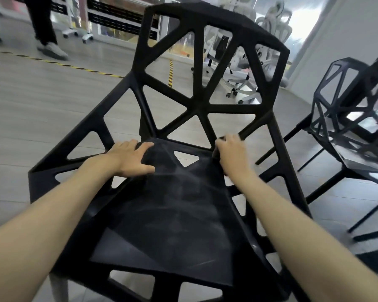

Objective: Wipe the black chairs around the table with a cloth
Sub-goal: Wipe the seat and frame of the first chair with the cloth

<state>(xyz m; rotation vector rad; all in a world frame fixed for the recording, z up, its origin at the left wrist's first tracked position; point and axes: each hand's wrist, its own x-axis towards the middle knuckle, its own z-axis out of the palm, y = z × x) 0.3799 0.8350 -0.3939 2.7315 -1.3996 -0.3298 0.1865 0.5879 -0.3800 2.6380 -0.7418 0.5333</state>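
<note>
A black lattice chair (pixel 196 110) stands right in front of me, its seat streaked with pale smears. My left hand (pixel 131 158) rests flat on the back left of the seat, fingers straight and spread. My right hand (pixel 231 155) is at the back right of the seat, fingers curled round a bunched dark cloth (pixel 216 151) that only peeks out beside the hand. Whether more of the cloth lies spread over the seat is hard to tell, dark on dark. A second black lattice chair (pixel 345 118) stands tilted at the right.
Grey plank floor (pixel 42 105) with yellow-black hazard tape runs to the left. A person's legs (pixel 46 29) stand at the far left. White office chairs (pixel 238 68) cluster behind the chair back. A white wall (pixel 347 40) closes the right side.
</note>
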